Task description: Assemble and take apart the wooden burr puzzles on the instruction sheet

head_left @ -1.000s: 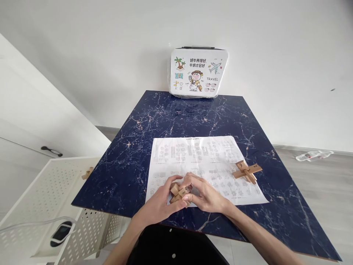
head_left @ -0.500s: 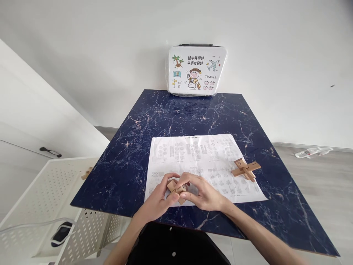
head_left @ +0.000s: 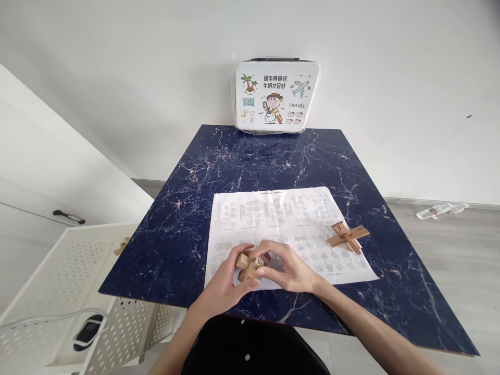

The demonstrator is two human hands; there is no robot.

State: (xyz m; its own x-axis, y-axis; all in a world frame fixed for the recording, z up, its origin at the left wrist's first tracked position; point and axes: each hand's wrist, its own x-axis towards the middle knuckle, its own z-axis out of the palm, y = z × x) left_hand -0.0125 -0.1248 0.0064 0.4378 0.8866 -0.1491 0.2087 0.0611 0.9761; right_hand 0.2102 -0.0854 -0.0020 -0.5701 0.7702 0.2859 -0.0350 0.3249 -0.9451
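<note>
Fingers [head_left: 275,245] curled, the left hand [head_left: 224,283] and right hand [head_left: 294,270] grip a cluster of crossed wooden blocks [head_left: 244,261] over a printed sheet [head_left: 269,214], near the front edge of the surface [head_left: 258,169] — an uneven squeeze could pop a block loose.
</note>
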